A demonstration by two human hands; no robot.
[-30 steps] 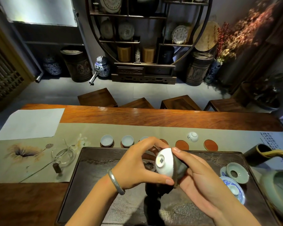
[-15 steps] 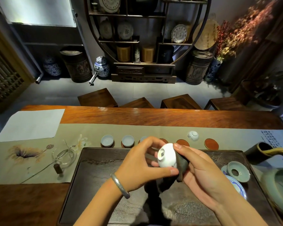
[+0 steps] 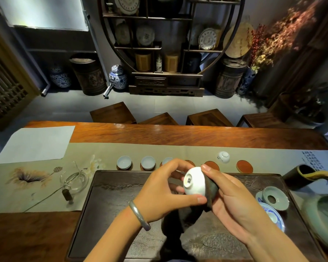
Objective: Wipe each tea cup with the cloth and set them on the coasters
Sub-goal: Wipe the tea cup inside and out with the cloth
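Note:
Above the dark tea tray (image 3: 121,203) I hold a white tea cup (image 3: 194,181) on its side, its marked foot facing me. My left hand (image 3: 165,191) pinches the cup between thumb and fingers. My right hand (image 3: 233,203) presses a dark cloth (image 3: 209,191) into the cup's mouth, the cloth's tail hanging down. Behind the tray, three pale cups (image 3: 124,162) (image 3: 148,162) (image 3: 167,160) sit on coasters. Red-brown coasters (image 3: 212,165) (image 3: 244,166) lie bare to the right. One white cup (image 3: 223,157) stands upside down on the runner.
A glass pitcher (image 3: 74,179) rests left of the tray. At the tray's right edge are a celadon strainer (image 3: 275,197) and a blue-and-white dish (image 3: 273,216). A green basin (image 3: 324,220) and a dark holder (image 3: 299,176) stand far right. White paper (image 3: 36,143) lies at the back left.
The cup has turned slightly in my hands and the cloth has shifted around its rim. Both hands stay above the tray.

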